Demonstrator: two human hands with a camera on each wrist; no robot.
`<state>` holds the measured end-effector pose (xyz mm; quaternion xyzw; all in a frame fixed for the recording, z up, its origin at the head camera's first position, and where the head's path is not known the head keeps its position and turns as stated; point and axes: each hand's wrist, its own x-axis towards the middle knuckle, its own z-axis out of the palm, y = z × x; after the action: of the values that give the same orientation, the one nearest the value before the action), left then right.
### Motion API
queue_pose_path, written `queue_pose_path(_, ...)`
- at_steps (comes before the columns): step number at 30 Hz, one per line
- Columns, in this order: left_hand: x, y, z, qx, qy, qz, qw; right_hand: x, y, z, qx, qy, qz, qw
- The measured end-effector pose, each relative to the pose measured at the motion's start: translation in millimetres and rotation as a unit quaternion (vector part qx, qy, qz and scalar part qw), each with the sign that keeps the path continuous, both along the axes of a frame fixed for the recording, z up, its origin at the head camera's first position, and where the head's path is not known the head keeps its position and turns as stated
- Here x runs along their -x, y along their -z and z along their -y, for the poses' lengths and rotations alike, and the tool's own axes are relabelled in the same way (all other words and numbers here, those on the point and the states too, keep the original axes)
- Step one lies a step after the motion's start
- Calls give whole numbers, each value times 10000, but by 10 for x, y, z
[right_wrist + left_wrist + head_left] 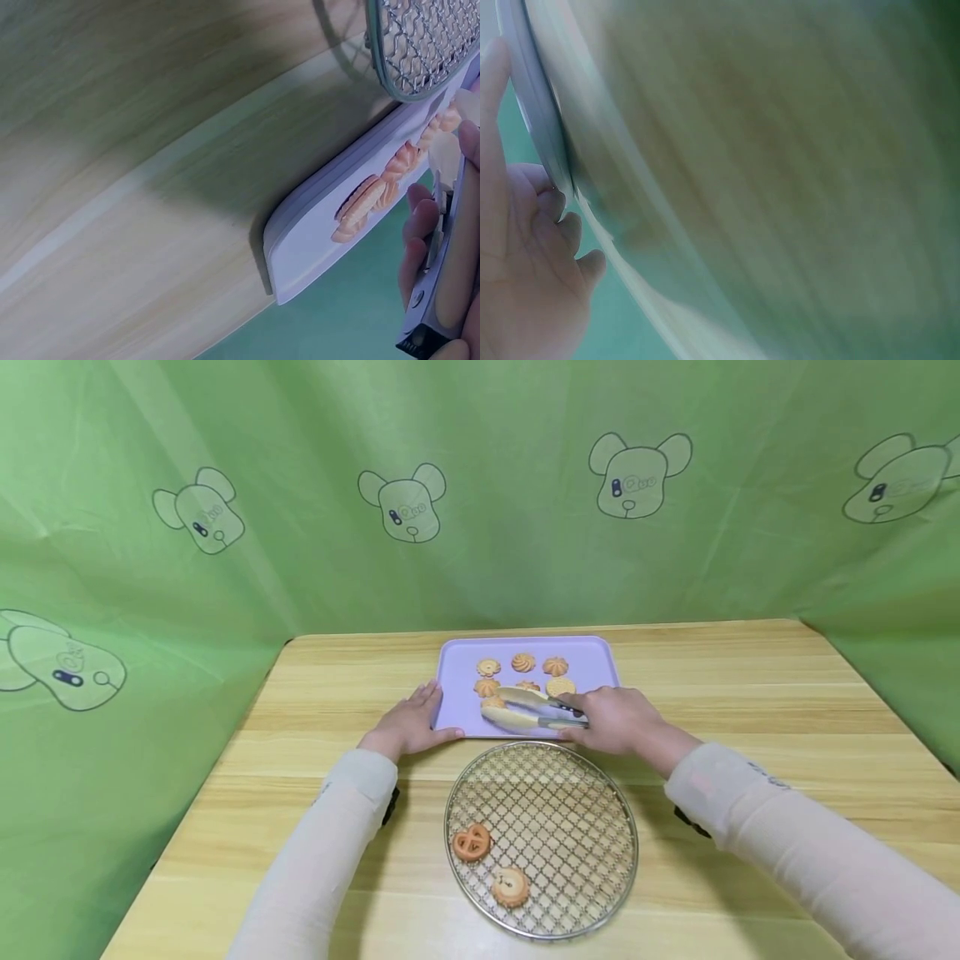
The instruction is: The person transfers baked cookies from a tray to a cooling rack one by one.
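My left hand (408, 723) rests at the front left corner of a lilac tray (461, 723), fingers along its left side and thumb at the front edge. In the left wrist view that hand (529, 247) touches the rim. Several cookies (522, 662) lie on the tray. My right hand (618, 720) holds metal tongs (557, 722) with pale tips spread apart over the front row, beside a partly covered cookie (492, 702). In the right wrist view the tongs' handle (427, 296) lies in the hand.
Just in front of the tray, a round wire rack (570, 827) bears a pretzel-shaped cookie (472, 842) and a round cookie (511, 887). All stand on a wooden table (750, 693). A green curtain (517, 577) surrounds its back and sides.
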<state>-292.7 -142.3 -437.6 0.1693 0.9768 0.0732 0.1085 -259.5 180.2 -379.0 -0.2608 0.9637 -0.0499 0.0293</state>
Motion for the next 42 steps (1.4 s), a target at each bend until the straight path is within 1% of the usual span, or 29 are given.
queue_pose_path(5, 3, 6, 4, 5, 23, -3, 10000, -14, -25, -68, 89, -20, -180, 9998)
queue_pose_path(8, -2, 0, 2, 17, 5, 16, 10000, -22, -27, -120, 114, -104, -326, 9994)
queue_pose_path(13, -10, -11, -5, 75, 19, 26, 10000, -46, -20, -214, 168, -200, -436, 9987)
queue_pose_path(18, -13, -27, -7, 100, 49, 67, 9999, -76, 2, -309, 233, -391, -643, 9969)
queue_pose_path(23, -11, -23, -4, 120, 60, 98, 9999, -119, 20, -414, 307, -474, -649, 9963)
queue_pose_path(30, -2, -2, -5, 86, 54, 46, 9999, -209, 36, -543, 449, -714, -879, 9926)
queue_pose_path(37, -10, -23, -9, 80, 75, 44, 9999, -279, 69, -636, 609, -965, -1082, 9876)
queue_pose_path(42, -13, -27, -9, 76, 66, 68, 9999, -346, 95, -703, 796, -1153, -1121, 9838)
